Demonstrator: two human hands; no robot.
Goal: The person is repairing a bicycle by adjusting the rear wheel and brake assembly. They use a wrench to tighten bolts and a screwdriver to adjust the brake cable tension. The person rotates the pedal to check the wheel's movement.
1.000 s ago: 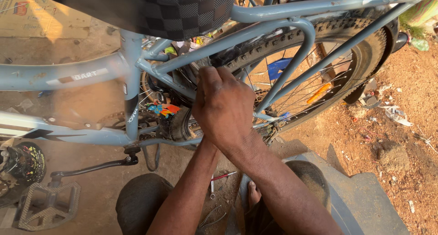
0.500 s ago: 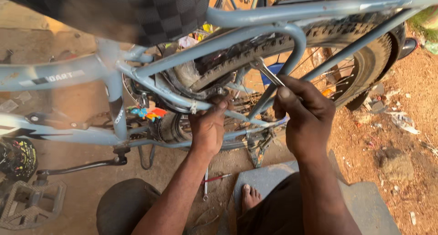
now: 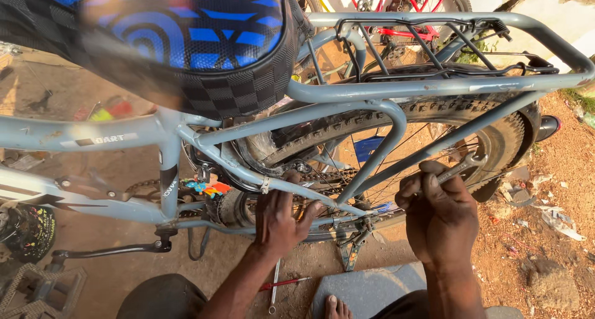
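Saddle blurred, cut off by top edge. Right hand hides most of the wrench shaft; left hand's fingers hidden behind the frame tube. Pedal cropped bottom-left.

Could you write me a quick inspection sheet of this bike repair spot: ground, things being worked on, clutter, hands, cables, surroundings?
Surface: bare reddish dirt ground, a grey slab near a bare foot.
Job's things: grey-blue bicycle with rear rack, knobbly rear wheel, blue patterned saddle; a metal spanner in the right hand.
Clutter: a spanner and a red-handled tool on the ground; scraps of litter at right.
Hands: left hand grips the lower frame tube by the wheel; right hand is closed on the spanner.
Cables: nothing seen clearly.
Surroundings: a red bicycle behind; a pedal at lower left.
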